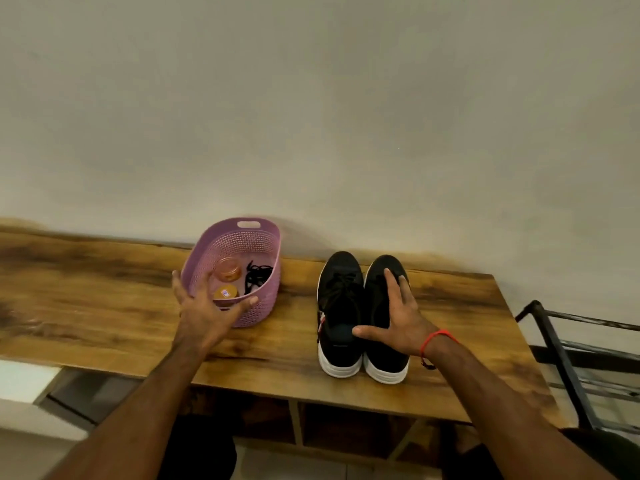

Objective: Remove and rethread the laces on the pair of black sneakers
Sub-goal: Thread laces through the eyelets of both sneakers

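Sneakers [362, 317]: side by side on worktop [104, 299], toes toward wall, still laced.
Right hand [398, 318]: fingers spread flat on right sneaker; nearer.
Left hand [204, 311]: relaxed, touching pink basket [256, 306] rim.

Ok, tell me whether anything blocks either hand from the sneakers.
Nothing visible does. The right hand already rests on the right sneaker. The left hand is at the pink basket; only bare table separates it from the left sneaker.

Plain off-white wall [311, 98] behind wooden table [104, 306]; black metal rack [561, 358] at right.
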Demonstrator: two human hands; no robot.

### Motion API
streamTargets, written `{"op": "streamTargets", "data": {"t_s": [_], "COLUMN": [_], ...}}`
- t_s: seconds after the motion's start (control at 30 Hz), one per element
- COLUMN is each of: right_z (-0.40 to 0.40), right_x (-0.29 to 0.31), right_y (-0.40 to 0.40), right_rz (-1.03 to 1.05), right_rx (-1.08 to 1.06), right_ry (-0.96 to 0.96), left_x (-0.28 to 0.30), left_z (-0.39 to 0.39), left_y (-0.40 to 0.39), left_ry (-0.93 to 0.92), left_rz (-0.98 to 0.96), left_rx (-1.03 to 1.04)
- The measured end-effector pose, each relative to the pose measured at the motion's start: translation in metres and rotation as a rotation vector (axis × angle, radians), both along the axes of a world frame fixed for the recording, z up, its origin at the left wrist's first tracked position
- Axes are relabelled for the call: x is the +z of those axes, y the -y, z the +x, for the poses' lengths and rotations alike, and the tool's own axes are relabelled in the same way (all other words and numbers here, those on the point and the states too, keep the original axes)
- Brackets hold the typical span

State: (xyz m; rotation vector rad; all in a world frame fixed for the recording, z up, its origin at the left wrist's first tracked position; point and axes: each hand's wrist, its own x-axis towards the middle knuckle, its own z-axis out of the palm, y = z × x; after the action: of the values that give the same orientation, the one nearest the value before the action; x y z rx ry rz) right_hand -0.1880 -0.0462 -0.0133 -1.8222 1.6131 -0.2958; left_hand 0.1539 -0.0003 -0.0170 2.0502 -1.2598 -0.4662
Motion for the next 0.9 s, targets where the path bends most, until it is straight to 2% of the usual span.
{"op": "streamTargets", "data": {"t_s": [0.1,0.2,0.27,0.33,0.37,0.43,0.53,0.57,0.6,0.73,0.9], "right_z": [-0.002,-0.016,-0.025,-0.031,-0.032,-0.032,-0.029,-0.029,-0.029,-0.03,-0.041], "right_x": [0.002,0.008,0.016,0.02,0.019,0.014,0.006,0.004,0.002,-0.003,-0.005], "right_y": [0.0,0.001,0.0,-0.003,-0.005,-0.009,-0.014,-0.015,-0.015,-0.011,-0.004], "right_rz": [-0.002,0.037,0.086,0.144,0.169,0.205,0.202,0.177,0.152,0.113,0.107], "right_rx": [-0.014,-0.002,0.055,0.081,0.088,0.107,0.116,0.102,0.082,0.047,0.036], "right_ry": [0.049,0.029,-0.022,-0.051,-0.055,-0.052,-0.059,-0.056,-0.039,0.034,0.01], "left_x": [-0.012,-0.016,-0.009,-0.011,-0.018,-0.034,-0.045,-0.045,-0.045,-0.046,-0.045], "left_z": [-0.001,-0.02,-0.045,-0.076,-0.091,-0.116,-0.137,-0.143,-0.148,-0.155,-0.157], "left_y": [0.005,-0.002,-0.01,-0.015,-0.018,-0.019,-0.021,-0.024,-0.027,-0.025,-0.009], "left_ry": [0.05,0.304,0.453,0.512,0.508,0.37,-0.02,-0.091,-0.103,0.081,0.068], "left_rz": [-0.013,-0.092,-0.218,-0.232,-0.203,-0.133,-0.092,-0.089,-0.08,0.001,-0.029], "left_rx": [0.042,0.044,-0.132,-0.393,-0.513,-0.644,-0.615,-0.618,-0.639,-0.649,-0.531]}}
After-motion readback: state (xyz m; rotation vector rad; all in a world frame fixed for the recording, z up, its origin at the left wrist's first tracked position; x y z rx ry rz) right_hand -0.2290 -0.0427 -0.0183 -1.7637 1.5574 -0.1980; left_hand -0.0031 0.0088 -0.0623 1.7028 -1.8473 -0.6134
